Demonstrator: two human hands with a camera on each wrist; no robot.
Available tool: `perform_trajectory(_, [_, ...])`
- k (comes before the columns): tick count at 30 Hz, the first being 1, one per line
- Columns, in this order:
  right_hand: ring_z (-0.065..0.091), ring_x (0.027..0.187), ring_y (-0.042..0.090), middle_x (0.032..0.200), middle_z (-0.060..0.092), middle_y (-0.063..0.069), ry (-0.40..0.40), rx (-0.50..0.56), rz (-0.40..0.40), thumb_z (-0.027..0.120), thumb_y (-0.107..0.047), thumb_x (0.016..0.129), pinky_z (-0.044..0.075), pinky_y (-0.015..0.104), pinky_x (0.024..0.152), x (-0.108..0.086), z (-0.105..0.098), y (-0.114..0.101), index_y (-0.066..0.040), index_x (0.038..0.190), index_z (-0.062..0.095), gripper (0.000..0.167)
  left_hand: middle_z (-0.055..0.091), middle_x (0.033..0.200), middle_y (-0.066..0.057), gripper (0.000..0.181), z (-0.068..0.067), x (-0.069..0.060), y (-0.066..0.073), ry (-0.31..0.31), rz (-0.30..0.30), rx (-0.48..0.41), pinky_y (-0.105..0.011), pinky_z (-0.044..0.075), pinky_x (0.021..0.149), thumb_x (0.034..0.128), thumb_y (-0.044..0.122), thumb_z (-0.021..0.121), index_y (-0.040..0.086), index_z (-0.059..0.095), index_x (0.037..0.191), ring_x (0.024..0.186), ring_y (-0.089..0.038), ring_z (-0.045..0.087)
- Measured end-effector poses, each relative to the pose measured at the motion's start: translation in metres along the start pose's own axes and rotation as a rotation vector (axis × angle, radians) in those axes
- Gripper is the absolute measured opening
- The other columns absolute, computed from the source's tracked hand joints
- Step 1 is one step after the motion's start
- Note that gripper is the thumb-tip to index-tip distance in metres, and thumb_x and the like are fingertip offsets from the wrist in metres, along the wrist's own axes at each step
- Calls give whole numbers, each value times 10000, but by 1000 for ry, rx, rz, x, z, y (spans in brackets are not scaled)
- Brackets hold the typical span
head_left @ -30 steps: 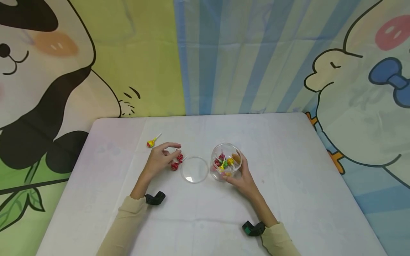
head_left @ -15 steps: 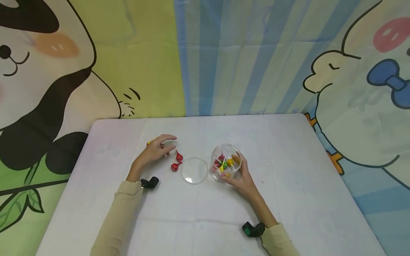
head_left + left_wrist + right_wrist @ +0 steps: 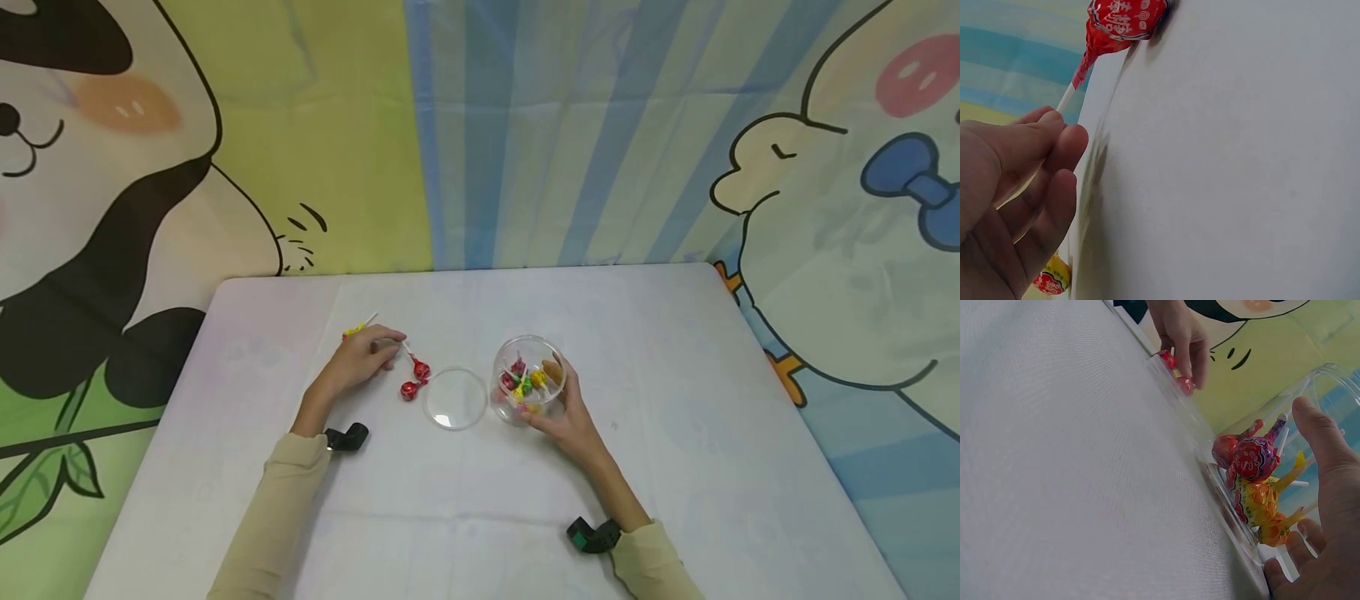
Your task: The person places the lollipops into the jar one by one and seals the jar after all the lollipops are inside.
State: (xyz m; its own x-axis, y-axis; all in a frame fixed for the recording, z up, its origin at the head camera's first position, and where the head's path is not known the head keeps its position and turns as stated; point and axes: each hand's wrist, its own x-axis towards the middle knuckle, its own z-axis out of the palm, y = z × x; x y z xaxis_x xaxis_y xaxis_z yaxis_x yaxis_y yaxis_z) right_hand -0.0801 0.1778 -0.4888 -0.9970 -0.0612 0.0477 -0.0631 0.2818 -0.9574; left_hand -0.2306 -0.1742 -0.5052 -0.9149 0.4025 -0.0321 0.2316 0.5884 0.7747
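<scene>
My left hand [image 3: 360, 357] pinches the white stick of a red-wrapped lollipop [image 3: 422, 369] between thumb and fingers; the left wrist view shows the wrapped head [image 3: 1127, 19] beyond the fingertips. Beside it on the table lies a second red lollipop [image 3: 408, 391]. A yellow-and-red lollipop [image 3: 352, 332] is partly hidden behind the left hand. My right hand [image 3: 567, 421] grips a clear round jar [image 3: 498, 398] from its right side, thumb and fingers around the wall. Inside the jar are several lollipops [image 3: 1255, 459] in red, purple, yellow and green wrappers.
A clear round lid [image 3: 455, 400] lies flat between the red lollipops and the jar. The white-covered table [image 3: 465, 533] ends at a printed cartoon backdrop [image 3: 517, 167]. A black wrist device [image 3: 347, 437] sits on the left forearm, another device [image 3: 593, 536] on the right.
The left hand has moved left and a little away from the lid, and its fingers have closed on a red lollipop's stick. The right hand and jar have stayed in place.
</scene>
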Motion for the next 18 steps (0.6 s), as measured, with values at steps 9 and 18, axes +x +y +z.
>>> perform_trajectory(9, [206, 1473, 405, 1569, 238, 215, -2, -18, 3, 776, -85, 793, 149, 662, 1145, 0, -1, 0, -139, 1548, 104, 1012, 650, 631, -20, 145, 2, -24, 0, 76, 57, 74, -222, 416, 585, 879, 139, 709, 118, 726, 1022, 547, -79, 545])
perform_trajectory(18, [203, 1473, 405, 1564, 239, 220, -1, -11, 0, 765, -74, 796, 146, 660, 1147, 1, -1, 1, -142, 1548, 106, 1002, 690, 720, -25, 141, 14, -50, 8, 96, -5, 0, -211, 458, 556, 880, 174, 715, 132, 733, 1013, 596, -88, 576])
